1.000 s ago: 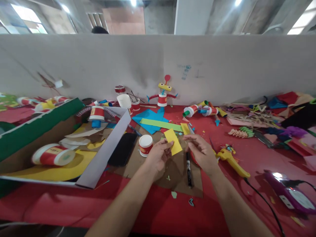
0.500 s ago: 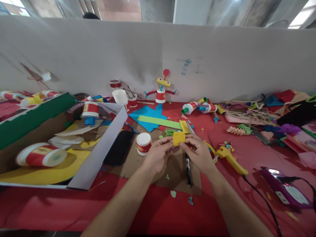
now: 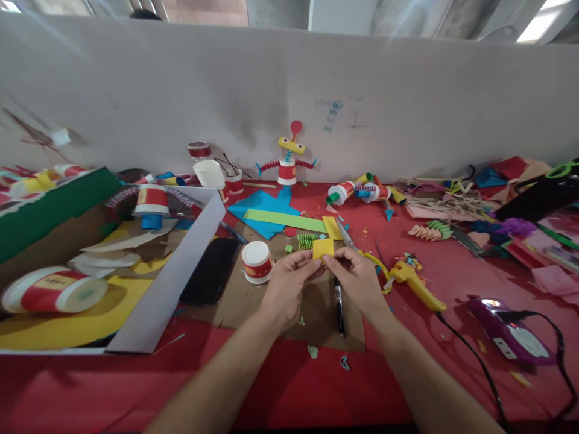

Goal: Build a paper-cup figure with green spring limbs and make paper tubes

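A small yellow paper piece (image 3: 322, 248) is pinched between my two hands above the brown cardboard (image 3: 253, 306). My left hand (image 3: 289, 282) grips its left lower edge, and my right hand (image 3: 355, 274) has thumb and fingers on its right lower corner. Just left of my left hand stands a red and white paper cup (image 3: 257, 263), rim down. Below my right hand lies a black marker (image 3: 340, 310). Behind the paper are a green folded paper spring (image 3: 306, 242), a light green strip (image 3: 284, 220), another yellow piece (image 3: 332, 227) and scissors, partly covered by my right hand.
An open box (image 3: 167, 277) with cups and paper stands at the left, beside a black phone (image 3: 210, 271). A yellow glue gun (image 3: 418, 286) and a purple power socket (image 3: 513, 331), with cords, lie at right. A paper-cup robot figure (image 3: 286, 172) stands by the white partition (image 3: 203, 90).
The camera view has shifted slightly, so the scene sits a little further left and up. Both hands keep their pinch on the yellow paper, with little change in pose.
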Demonstrator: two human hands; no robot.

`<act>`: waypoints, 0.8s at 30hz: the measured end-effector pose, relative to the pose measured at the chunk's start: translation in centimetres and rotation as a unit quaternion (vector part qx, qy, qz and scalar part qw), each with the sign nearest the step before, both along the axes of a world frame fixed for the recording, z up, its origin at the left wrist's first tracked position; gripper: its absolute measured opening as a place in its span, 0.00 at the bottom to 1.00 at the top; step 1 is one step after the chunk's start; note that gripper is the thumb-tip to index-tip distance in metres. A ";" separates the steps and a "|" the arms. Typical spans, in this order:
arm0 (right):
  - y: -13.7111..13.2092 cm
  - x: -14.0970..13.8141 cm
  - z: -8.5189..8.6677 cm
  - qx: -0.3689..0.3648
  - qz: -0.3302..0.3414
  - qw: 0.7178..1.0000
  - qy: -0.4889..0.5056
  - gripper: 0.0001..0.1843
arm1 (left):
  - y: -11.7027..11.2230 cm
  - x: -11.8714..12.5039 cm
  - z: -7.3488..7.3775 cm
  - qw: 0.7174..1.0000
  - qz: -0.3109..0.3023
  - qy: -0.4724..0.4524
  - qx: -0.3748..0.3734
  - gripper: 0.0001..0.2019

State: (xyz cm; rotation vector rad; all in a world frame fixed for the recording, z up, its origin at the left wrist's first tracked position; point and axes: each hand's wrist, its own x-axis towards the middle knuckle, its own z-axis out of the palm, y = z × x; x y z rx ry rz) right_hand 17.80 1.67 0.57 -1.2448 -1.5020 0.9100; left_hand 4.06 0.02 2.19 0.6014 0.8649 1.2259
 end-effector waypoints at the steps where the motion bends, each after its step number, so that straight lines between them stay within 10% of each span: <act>1: 0.0 0.0 0.0 -0.001 -0.002 1.000 0.000 0.14 | 0.0 0.0 0.0 1.000 0.000 0.009 0.000 0.11; 24: 0.0 -0.2 -0.2 -0.066 0.050 0.990 0.113 0.16 | 0.1 -0.1 -0.1 0.986 0.034 0.162 0.028 0.09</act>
